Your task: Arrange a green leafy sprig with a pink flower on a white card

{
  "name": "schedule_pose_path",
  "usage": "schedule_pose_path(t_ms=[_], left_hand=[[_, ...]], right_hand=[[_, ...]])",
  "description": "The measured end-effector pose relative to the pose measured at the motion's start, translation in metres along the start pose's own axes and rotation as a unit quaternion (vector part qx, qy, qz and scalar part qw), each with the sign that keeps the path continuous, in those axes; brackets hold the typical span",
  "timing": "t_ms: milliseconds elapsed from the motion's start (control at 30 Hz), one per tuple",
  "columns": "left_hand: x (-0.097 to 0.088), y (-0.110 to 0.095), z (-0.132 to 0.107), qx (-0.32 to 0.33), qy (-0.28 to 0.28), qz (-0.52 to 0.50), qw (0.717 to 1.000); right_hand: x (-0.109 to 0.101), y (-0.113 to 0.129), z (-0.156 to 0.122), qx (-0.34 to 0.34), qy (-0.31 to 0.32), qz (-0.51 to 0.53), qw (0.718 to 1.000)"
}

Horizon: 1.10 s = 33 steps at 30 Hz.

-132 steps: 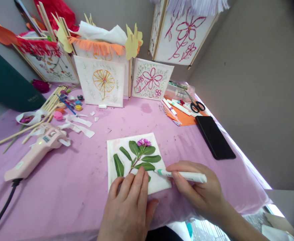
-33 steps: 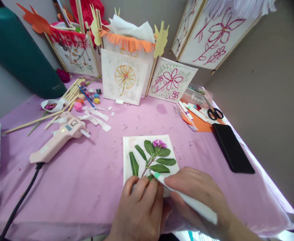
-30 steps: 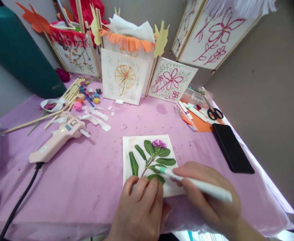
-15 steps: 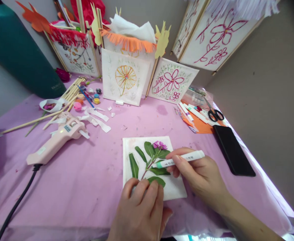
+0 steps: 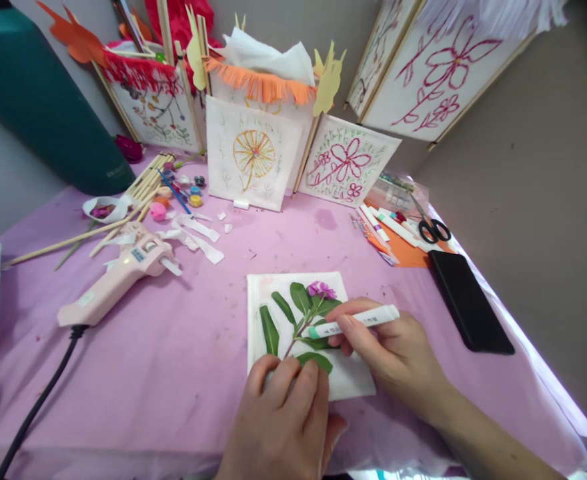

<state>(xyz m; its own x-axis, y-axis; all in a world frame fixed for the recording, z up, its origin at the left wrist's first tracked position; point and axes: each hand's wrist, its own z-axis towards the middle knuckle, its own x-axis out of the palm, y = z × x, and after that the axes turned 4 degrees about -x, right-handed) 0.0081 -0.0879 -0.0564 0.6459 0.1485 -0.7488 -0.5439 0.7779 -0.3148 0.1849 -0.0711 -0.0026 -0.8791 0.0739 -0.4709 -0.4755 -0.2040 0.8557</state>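
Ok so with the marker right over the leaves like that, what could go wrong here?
The marker tip sits at the sprig, so it could stain or tear a leaf. The left hand pins only the near edge of the white card; the far side might shift under pressure. The glue gun lies close by with its cord trailing, which an elbow could snag.

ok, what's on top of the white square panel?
A leafy sprig with a pink flower lies on the white panel. Left hand covers its stem end; right hand holds a marker over it.
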Motion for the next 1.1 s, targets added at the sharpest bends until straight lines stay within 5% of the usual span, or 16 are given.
schedule_pose_path(t_ms=[267,433,600,800,1100], left_hand=[[-0.015,0.006,0.006,0.015,-0.006,-0.015,1.000],[-0.035,0.018,0.015,-0.035,-0.010,0.012,0.999],[-0.049,0.046,0.041,-0.069,0.046,0.068,0.994],[-0.054,0.062,0.066,-0.076,0.174,0.103,0.976],[-0.043,0.073,0.088,-0.050,0.237,0.074,0.968]], right_hand=[[-0.012,0.004,0.002,-0.008,-0.047,0.001,0.999],[-0.012,0.005,0.008,-0.047,-0.038,-0.013,0.998],[-0.010,0.004,0.007,-0.052,-0.060,0.009,0.997],[-0.001,0.000,0.003,-0.003,-0.071,0.184,0.980],[0.025,-0.012,0.009,0.008,-0.021,0.297,0.955]])
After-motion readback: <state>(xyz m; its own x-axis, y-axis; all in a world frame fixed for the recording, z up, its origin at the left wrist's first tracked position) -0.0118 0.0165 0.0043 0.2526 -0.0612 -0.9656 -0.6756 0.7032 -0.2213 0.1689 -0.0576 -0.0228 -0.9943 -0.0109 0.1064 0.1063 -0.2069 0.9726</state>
